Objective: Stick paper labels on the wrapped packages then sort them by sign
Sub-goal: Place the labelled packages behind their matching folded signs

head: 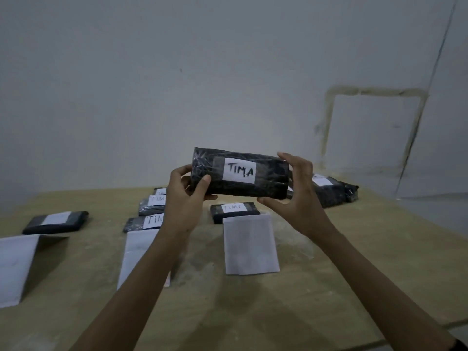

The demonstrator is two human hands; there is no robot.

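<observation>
I hold a black wrapped package [268, 174] up above the table, its white paper label [239, 171] reading "TIMA" facing me. My left hand [183, 198] grips its left end, my right hand [296, 191] its right end. Below lie more black packages with labels: three stacked in a row [152, 207] behind my left wrist, one [234, 211] in the middle, one [54, 221] at the left, and a bigger one [331, 191] at the back right.
Three white paper sheets lie on the wooden table [342, 262]: one at the left edge [15, 267], one under my left forearm [136, 254], one in the middle [250, 245]. A grey wall stands right behind the table.
</observation>
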